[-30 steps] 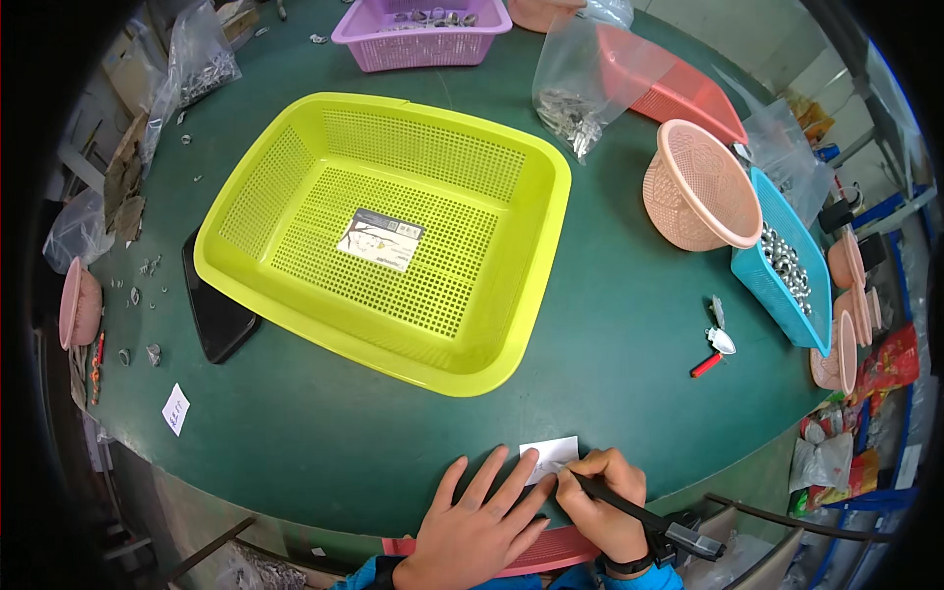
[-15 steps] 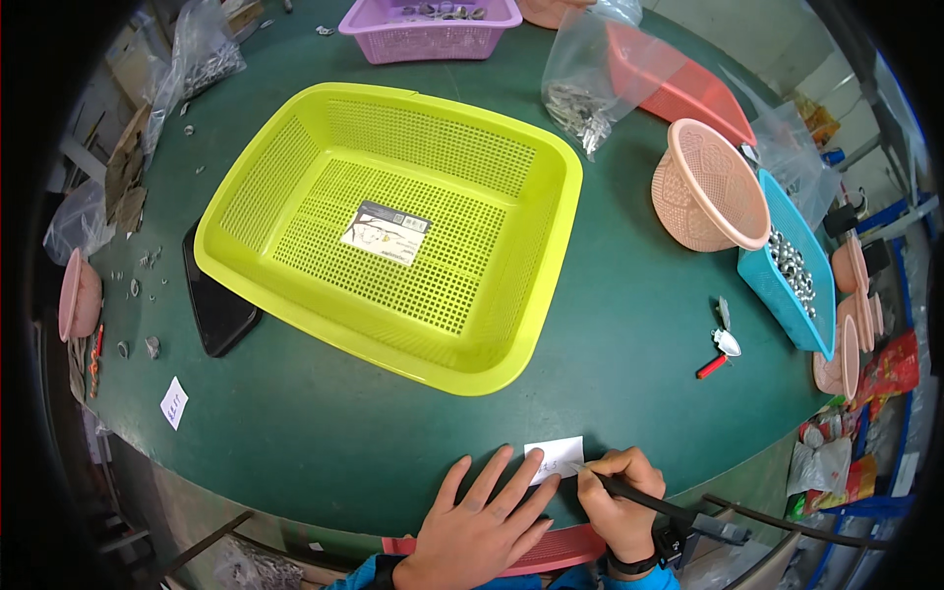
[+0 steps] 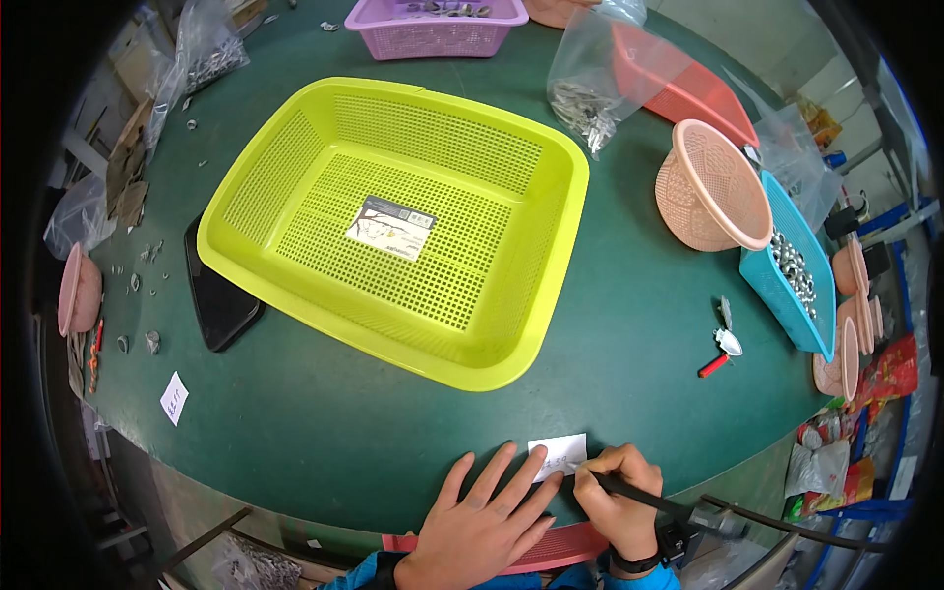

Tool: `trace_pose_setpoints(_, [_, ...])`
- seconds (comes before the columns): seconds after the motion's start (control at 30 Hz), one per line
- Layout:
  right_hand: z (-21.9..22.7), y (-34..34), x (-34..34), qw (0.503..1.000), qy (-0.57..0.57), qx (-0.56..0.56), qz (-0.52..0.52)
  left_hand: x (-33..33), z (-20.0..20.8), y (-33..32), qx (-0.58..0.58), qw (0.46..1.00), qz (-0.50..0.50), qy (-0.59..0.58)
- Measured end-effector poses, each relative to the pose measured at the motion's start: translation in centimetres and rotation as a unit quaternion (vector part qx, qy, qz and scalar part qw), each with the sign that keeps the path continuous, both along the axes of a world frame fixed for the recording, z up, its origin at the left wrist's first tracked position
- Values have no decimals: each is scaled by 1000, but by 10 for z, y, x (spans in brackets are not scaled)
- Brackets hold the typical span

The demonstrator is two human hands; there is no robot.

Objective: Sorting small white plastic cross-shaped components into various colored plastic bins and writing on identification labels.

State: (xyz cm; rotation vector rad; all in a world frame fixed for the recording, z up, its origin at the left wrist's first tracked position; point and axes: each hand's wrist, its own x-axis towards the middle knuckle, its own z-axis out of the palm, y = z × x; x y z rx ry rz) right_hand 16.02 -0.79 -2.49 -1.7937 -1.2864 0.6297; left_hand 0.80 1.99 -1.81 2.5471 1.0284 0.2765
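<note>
My left hand lies flat with its fingers spread at the table's near edge. Its fingertips touch a small white paper slip and hold it down. In my right hand, fingers pinch a black pen whose tip rests on the slip, beside handwritten marks. Beyond both hands stands a large yellow-green plastic basket with perforated walls. A printed card lies on its floor.
Another slip and a black phone, partly under the basket, lie left. A red-handled tool lies right, near a blue basket of metal pieces and a peach basket. A purple basket stands far back.
The pen has added more marks to the slip, its tip still against the paper. Both hands stay in nearly the same places. The whole view has shifted slightly.
</note>
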Motion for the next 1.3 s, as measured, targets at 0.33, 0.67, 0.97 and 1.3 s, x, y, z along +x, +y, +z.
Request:
trace_pose_setpoints(0.33, [8, -23, 50, 968, 157, 99, -168, 0, 8, 2, -13, 998, 5, -59])
trace_pose_setpoints(0.67, [38, -43, 102, 950, -221, -20, -220, -75, -30, -65, -56, 923, 77, -373])
trace_pose_setpoints(0.97, [28, 15, 18, 939, -251, 69, 224, -104, -64, -87, -166, 918, 356, -50])
trace_pose_setpoints(1.3, [20, 37, 25, 897, -301, -75, 314, -150, -50, -104, -374, 838, 382, -107])
